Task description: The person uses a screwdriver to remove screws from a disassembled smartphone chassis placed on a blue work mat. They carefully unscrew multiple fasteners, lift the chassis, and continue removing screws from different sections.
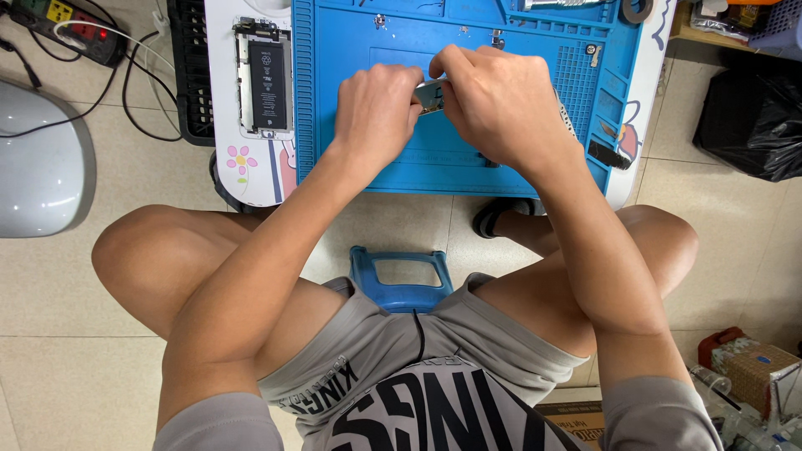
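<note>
Blue stool [401, 280] is sitting nearest; beyond, above the blue mat [334, 83], left hand [374, 113] and right hand [501, 104] are pinching a small phone part [432, 94] between closed fingertips. Squeezing unevenly risks bending it.

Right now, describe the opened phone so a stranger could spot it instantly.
Find the blue work mat on the small white table. Just left of it lies the opened phone, face down, with a black rectangular battery filling its middle, unlike the small part pinched between both hands.
</note>
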